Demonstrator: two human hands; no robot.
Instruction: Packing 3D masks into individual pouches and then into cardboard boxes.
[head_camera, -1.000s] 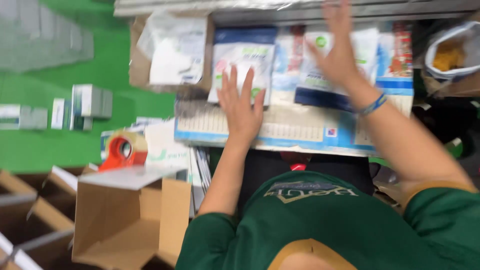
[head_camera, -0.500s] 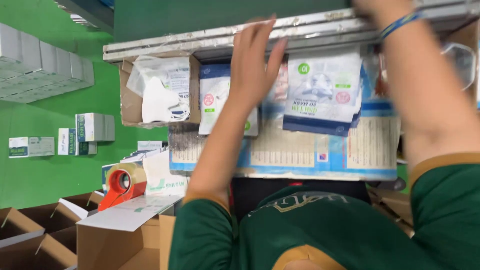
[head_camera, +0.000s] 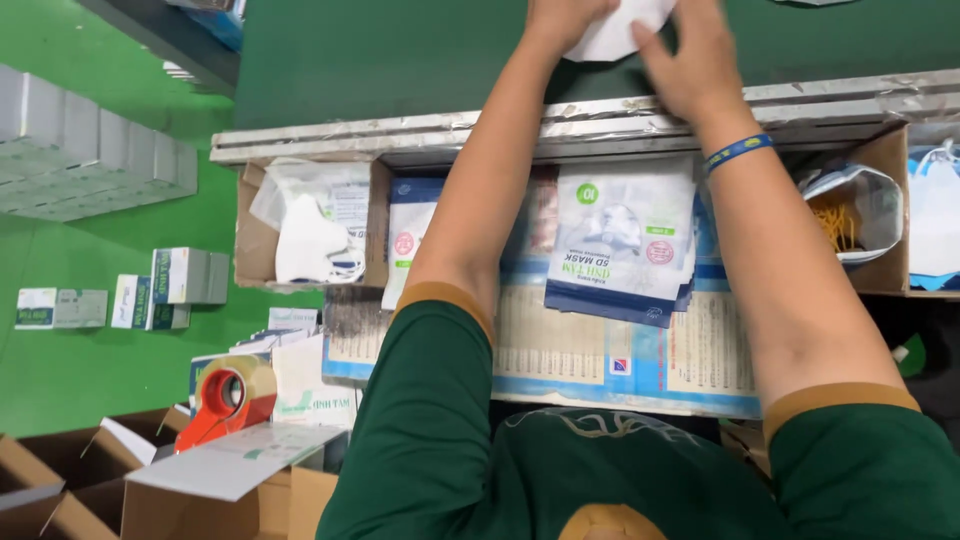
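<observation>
Head view: both hands, left hand (head_camera: 565, 20) and right hand (head_camera: 690, 60), grip a white packet (head_camera: 625, 25) above the counter (head_camera: 400, 50), apparently mid-handling; next calls for steady placement.

Both my hands are stretched out to the far top of the view, my left hand (head_camera: 565, 22) and my right hand (head_camera: 690, 60) meeting on a sheet (head_camera: 625, 25) beyond a metal rail (head_camera: 600, 125). Just nearer than the rail, below my right hand, a stack of mask packets (head_camera: 620, 245) lies on a printed sheet (head_camera: 640, 350) on the surface. Left of my left arm sits an open box (head_camera: 250, 240) with masks (head_camera: 310, 245) in it. Right of my right arm is a bag (head_camera: 850, 215). Far nearer and to the left, a tape dispenser (head_camera: 230, 400) rests beside a carton (head_camera: 230, 480), with small boxes (head_camera: 165, 290) on the floor (head_camera: 60, 380) beyond.
</observation>
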